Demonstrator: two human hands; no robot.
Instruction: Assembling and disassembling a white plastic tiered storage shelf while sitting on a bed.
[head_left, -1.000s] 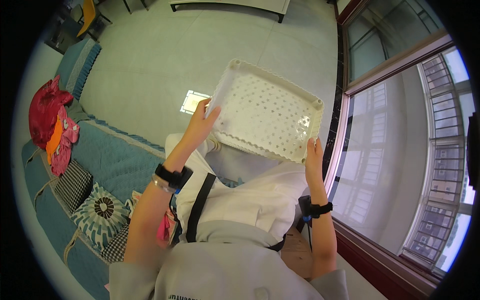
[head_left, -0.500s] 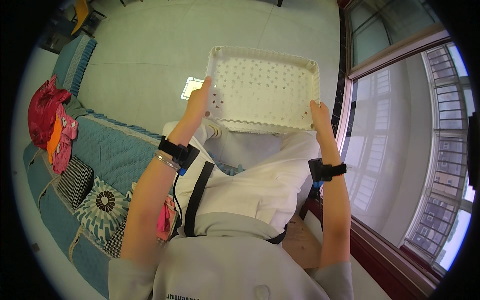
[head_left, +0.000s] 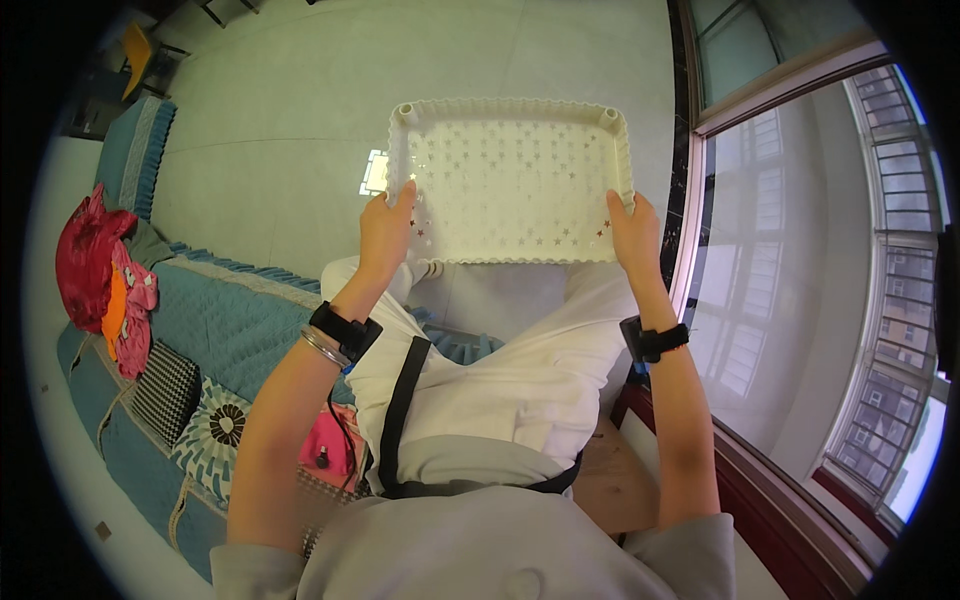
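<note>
In front of my knees I hold a white plastic shelf tray (head_left: 505, 190). It is rectangular, with a scalloped rim, star-shaped holes in its bottom and round sockets at the far corners. My left hand (head_left: 386, 228) grips the left wall near the closer corner, thumb over the rim. On the opposite side my right hand (head_left: 634, 232) is closed round the right wall in the same way. Both sets of fingers are partly hidden beneath the tray. Nothing lies inside it.
To the left stands a blue quilted sofa (head_left: 225, 320) with a patterned cushion (head_left: 212, 430), a checked cushion (head_left: 166, 392) and red and pink clothes (head_left: 95, 260). A wooden stool (head_left: 615, 475) is by my right hip. A framed window (head_left: 745, 280) runs along the right.
The tray has shifted slightly left and turned to sit squarer in view. Both hands have come a little nearer with it, still gripping its sides.
</note>
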